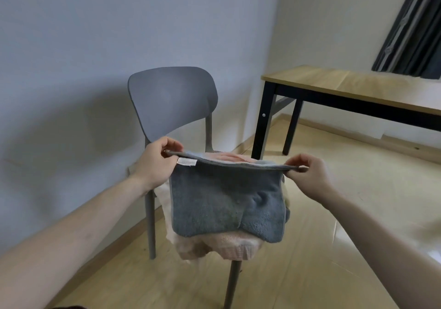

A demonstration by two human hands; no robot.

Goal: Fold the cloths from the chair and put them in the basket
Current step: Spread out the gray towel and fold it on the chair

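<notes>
Grey cloth (226, 203) hangs between your two hands, held up in front of the chair (171, 101) and above the heap on its seat. Your left hand (156, 163) pinches the upper left corner, thumb and fingers closed on the hem; your right hand (307, 174) pinches the upper right corner the same way. Top edge runs near level between the two grips, sagging slightly in the middle. Two layers show along that edge, so the cloth appears doubled over.

Label: small white tag (186, 162) sewn at the upper left corner, just beside your left thumb. Its print is too blurred to read.

Appearance: fleecy blue-grey pile, stitched hem down the right side, a puckered dent right of centre, lower edge uneven with the right corner hanging lowest.

Pink cloths (214, 246) lie piled on the seat behind and below the grey one, spilling over the front edge; a pink fold (229, 158) also shows above the held top edge. Wooden worktop (346, 86) with black legs stands well apart to the right, by the wall. Basket not in view.
</notes>
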